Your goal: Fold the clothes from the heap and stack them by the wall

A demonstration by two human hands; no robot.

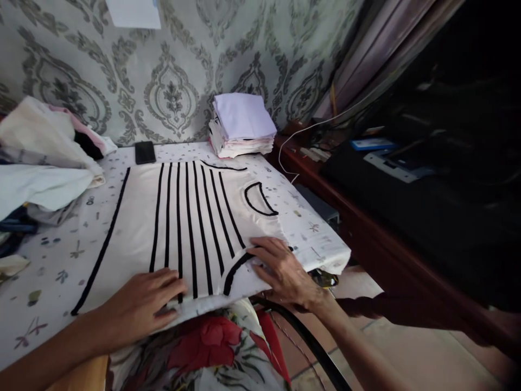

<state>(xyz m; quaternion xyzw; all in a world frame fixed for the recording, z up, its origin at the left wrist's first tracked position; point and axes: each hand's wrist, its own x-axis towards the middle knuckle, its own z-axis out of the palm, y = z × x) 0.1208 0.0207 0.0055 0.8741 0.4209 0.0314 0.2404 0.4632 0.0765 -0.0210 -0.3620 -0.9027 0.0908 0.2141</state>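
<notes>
A white sleeveless top [134, 217] with black stripes and black edging lies spread flat on the patterned tablecloth, its neckline toward the right. My left hand [142, 304] rests palm down on the near edge of the top, over the lower ends of the stripes, fingers spread. At the near armhole and shoulder, my right hand [285, 271] lies on the fabric with its fingers slightly bent and apart. Neither hand shows anything gripped in it.
Folded lilac and white clothes [244, 117] are stacked at the back by the wall. A black phone [145, 152] lies left of them. Loose clothes [44, 157] are heaped at the left. A dark wooden piece of furniture [366, 239] with a white cable stands at the right.
</notes>
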